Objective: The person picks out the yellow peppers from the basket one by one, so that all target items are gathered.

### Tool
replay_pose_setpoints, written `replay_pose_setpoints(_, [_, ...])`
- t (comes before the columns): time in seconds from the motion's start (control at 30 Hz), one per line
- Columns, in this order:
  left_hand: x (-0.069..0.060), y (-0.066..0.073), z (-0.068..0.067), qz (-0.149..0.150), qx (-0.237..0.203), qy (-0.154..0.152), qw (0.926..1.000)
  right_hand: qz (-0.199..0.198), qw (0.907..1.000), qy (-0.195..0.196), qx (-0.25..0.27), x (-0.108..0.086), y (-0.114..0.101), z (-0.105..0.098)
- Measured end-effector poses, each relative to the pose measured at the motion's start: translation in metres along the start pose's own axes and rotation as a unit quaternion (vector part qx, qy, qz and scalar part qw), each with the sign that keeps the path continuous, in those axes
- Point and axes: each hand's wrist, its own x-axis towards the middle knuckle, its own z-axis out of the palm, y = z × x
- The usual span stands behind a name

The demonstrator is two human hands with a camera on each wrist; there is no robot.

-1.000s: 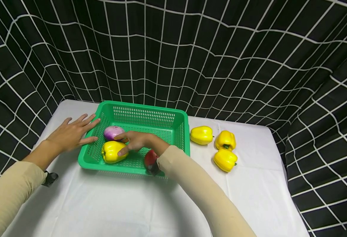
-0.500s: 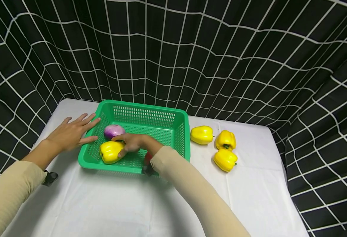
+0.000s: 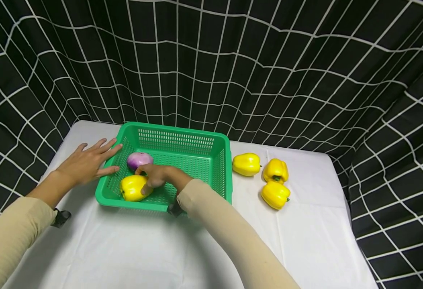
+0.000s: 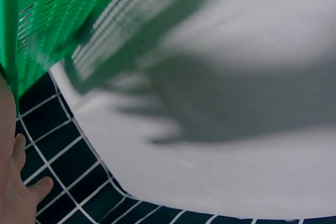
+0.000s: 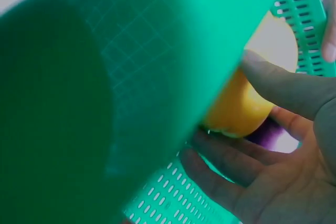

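Note:
My right hand (image 3: 156, 176) reaches into the green basket (image 3: 182, 129) and holds a yellow bell pepper (image 3: 129, 188) near its front left corner. In the right wrist view the thumb presses one side of the yellow bell pepper (image 5: 236, 100), with fingers curled about the other side. A purple onion (image 3: 139, 159) lies just behind the pepper, close to the index finger. My left hand (image 3: 88, 161) rests with spread, straight fingers on the basket's left rim. The left wrist view catches only part of that left hand (image 4: 18, 192), beside the basket wall (image 4: 44, 35).
Three more yellow bell peppers stand right of the basket: one near its wall (image 3: 246, 164), a second (image 3: 275, 170) and a third (image 3: 275, 195) touching. A white cloth (image 3: 135, 249) covers the table. Black curtains (image 3: 204, 60) with white grid lines hang behind and at both sides.
My right hand has moved slightly left and toward the front with the pepper. Its forearm now covers the dark red item seen earlier in the basket. My left hand has stayed put.

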Motion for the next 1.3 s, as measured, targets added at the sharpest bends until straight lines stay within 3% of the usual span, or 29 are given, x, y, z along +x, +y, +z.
replay_pose_setpoints(0.27, [0.001, 0.0, -0.001, -0.003, 0.0, -0.003, 1.0, 0.028, 0.9993, -0.004, 0.024, -0.002, 0.002, -0.003])
replay_pose_setpoints(0.6, [0.002, 0.001, -0.003, -0.001, 0.003, -0.002, 1.0, 0.015, 0.9989, 0.01, 0.044, -0.003, 0.004, -0.004])
replay_pose_setpoints(0.77, [0.002, 0.001, -0.003, 0.0, 0.004, -0.005, 1.0, 0.01, 0.9944, 0.016, 0.104, -0.003, 0.007, -0.004])
replay_pose_setpoints(1.03, [0.003, -0.001, -0.003, -0.001, 0.009, -0.002, 1.0, -0.03, 0.9932, 0.047, 0.102, -0.007, 0.009, -0.01])
replay_pose_setpoints(1.3, [0.003, 0.0, -0.001, -0.005, 0.014, -0.012, 0.9998, -0.081, 0.9936, 0.039, 0.068, -0.022, 0.011, -0.017])
